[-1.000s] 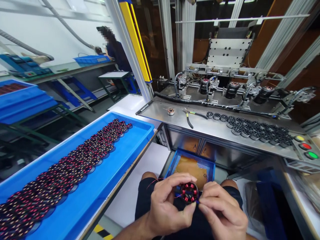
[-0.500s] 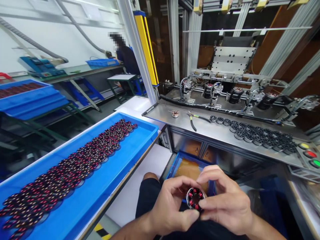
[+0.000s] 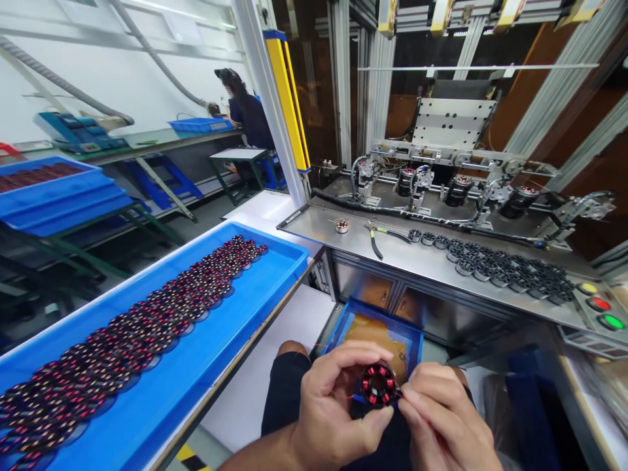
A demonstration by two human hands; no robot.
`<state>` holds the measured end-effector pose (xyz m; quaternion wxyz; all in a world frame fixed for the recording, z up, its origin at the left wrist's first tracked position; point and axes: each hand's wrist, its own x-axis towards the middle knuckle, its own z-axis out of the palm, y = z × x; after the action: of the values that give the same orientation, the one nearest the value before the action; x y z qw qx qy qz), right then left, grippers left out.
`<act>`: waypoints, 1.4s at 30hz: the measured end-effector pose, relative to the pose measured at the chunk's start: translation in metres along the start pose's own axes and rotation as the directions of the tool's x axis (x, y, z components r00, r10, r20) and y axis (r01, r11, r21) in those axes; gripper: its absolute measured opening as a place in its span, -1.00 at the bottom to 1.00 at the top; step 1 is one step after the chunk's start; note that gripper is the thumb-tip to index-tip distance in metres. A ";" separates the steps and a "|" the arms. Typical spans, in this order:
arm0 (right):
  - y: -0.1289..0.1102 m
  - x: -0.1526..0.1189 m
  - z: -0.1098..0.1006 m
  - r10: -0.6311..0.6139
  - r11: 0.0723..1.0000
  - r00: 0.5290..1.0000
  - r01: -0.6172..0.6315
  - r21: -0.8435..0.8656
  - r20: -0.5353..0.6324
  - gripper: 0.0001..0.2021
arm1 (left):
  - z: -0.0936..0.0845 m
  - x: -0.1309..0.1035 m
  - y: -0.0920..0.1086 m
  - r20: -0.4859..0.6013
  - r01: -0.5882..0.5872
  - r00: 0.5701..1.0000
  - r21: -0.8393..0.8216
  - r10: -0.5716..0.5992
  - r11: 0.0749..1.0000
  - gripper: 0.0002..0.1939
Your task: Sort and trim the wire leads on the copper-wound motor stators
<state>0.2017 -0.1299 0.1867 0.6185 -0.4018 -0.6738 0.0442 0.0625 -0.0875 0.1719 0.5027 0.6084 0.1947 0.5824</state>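
Observation:
A small round motor stator [image 3: 379, 384], black with red wire windings around an open centre, is held above my lap. My left hand [image 3: 338, 399] is closed around its left side, thumb below and fingers over the top. At the stator's right edge, my right hand [image 3: 446, 412] pinches what looks like a thin dark-red wire between thumb and fingertips. The wire is mostly hidden by those fingertips. Thin red strands also show faintly near the left hand.
On my left, a blue tray [image 3: 255, 288] holds many wound stators. The metal bench [image 3: 397, 258] ahead carries one copper-wound stator [image 3: 341, 226], pliers [image 3: 375, 241] and rows of black cores [image 3: 510, 268]. Behind stands a winding machine [image 3: 456, 124]; control buttons [image 3: 599, 303] are at right. A person [image 3: 250, 118] sits far left.
My right hand has moved off the stator's face to its right edge and lower. The stator has turned to face me more squarely, still in my left hand.

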 end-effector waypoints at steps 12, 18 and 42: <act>-0.006 -0.010 0.022 0.249 0.956 0.964 -0.229 0.185 -0.093 -0.83 | 0.005 -0.012 -0.003 -0.081 -0.042 0.996 0.017 0.043 0.999 -0.52; 0.000 0.001 0.013 0.164 0.986 0.982 -0.160 0.047 -0.097 -0.85 | -0.009 -0.010 -0.006 0.178 0.319 0.942 -0.208 -0.284 0.925 -0.26; 0.009 0.005 -0.005 0.239 0.965 0.967 -0.247 0.091 0.086 -0.86 | -0.019 0.001 -0.007 0.280 0.338 0.934 -0.490 -0.221 0.804 -0.87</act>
<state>0.2111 -0.1228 0.1869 0.6026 -0.4477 -0.6388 0.1685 0.0482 -0.0765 0.1629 0.7492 0.4679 0.0601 0.4649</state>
